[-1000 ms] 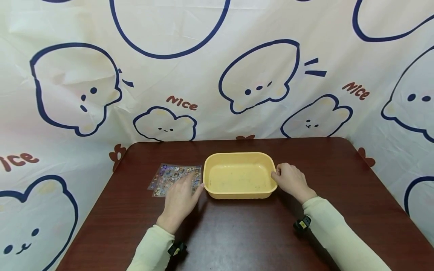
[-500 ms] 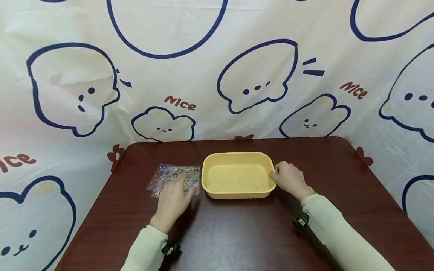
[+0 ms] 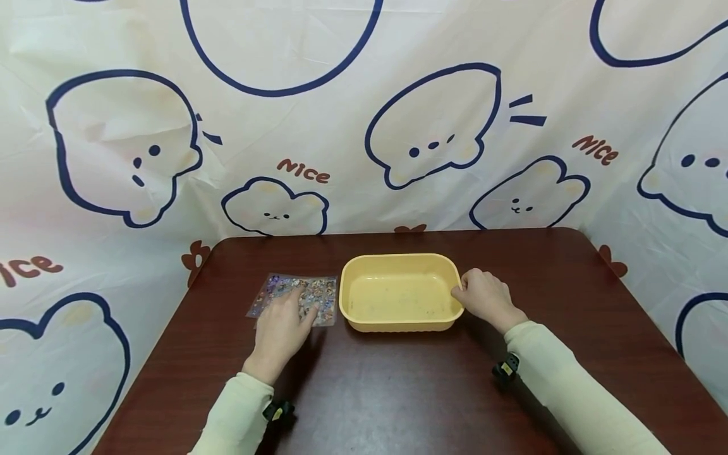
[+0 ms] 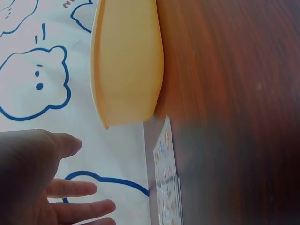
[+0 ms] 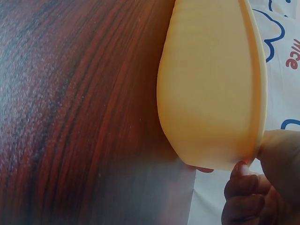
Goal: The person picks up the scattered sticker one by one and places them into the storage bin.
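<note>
A yellow plastic basin (image 3: 400, 327) stands on the dark wooden table, with nothing visible inside it. My right hand (image 3: 486, 297) pinches its right rim between thumb and curled fingers, as the right wrist view shows at the basin's end (image 5: 211, 93). Left of the basin lie clear, flat sticker sheets (image 3: 324, 294) with small colourful prints, slightly overlapping. Above them hovers my left hand (image 3: 281, 332), fingers loosely extended and thumb apart. In the left wrist view its fingers (image 4: 86, 208) hold nothing and stand clear of the sheets (image 4: 166, 183).
The brown table (image 3: 387, 392) has rounded far corners. Behind and beside it hangs a white cloth (image 3: 347, 126) printed with blue bear outlines. Each sleeve carries a small black wrist camera, one on the left (image 3: 279, 411) and one on the right (image 3: 505, 368).
My left hand has moved left, away from the basin's edge and over the sticker sheets, uncovering their right part. The right hand keeps its grip on the rim, and the basin has not moved.
</note>
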Available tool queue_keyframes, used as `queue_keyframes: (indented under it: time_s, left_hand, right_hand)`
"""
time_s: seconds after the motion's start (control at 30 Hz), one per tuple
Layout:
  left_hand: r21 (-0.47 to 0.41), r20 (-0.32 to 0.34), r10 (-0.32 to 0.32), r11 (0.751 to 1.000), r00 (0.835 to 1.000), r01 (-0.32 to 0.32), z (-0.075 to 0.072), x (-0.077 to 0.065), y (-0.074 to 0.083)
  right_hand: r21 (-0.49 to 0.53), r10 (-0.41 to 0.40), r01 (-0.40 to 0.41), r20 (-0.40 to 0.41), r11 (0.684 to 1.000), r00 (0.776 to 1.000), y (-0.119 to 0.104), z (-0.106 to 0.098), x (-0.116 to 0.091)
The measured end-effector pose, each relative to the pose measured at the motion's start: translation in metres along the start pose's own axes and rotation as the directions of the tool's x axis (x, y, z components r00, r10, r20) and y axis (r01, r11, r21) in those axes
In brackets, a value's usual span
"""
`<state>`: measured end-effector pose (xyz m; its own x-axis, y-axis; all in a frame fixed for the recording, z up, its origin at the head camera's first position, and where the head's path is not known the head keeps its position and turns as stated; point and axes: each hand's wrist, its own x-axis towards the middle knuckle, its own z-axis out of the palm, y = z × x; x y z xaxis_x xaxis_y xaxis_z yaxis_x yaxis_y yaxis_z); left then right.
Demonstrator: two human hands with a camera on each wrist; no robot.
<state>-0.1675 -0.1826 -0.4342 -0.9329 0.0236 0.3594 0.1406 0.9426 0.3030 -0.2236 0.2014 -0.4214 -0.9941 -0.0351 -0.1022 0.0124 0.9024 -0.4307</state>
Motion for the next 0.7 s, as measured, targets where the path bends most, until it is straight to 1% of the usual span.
queue_keyframes:
  time_s: [0.1,0.27,0.47,0.7]
  left_hand:
    - [0.010,-0.002,-0.006,1.000,1.000,0.006,-0.002,0.002,-0.004]
    - [0.023,0.012,-0.036,0.999,0.999,0.035,-0.005,0.004,-0.014]
    - [0.019,0.002,-0.041,0.999,0.999,0.041,-0.009,0.006,-0.028]
    - [0.038,0.042,-0.089,0.995,0.995,0.087,-0.008,0.006,-0.040]
  right_hand:
    - [0.001,0.004,-0.004,0.005,1.000,1.000,0.000,-0.001,0.001]
    - [0.004,0.006,-0.006,0.004,1.000,1.000,0.000,-0.001,0.000]
    - [0.010,0.007,-0.007,-0.007,1.000,1.000,-0.001,0.000,-0.001]
    - [0.008,0.014,-0.013,-0.010,1.000,1.000,-0.001,0.001,-0.002]
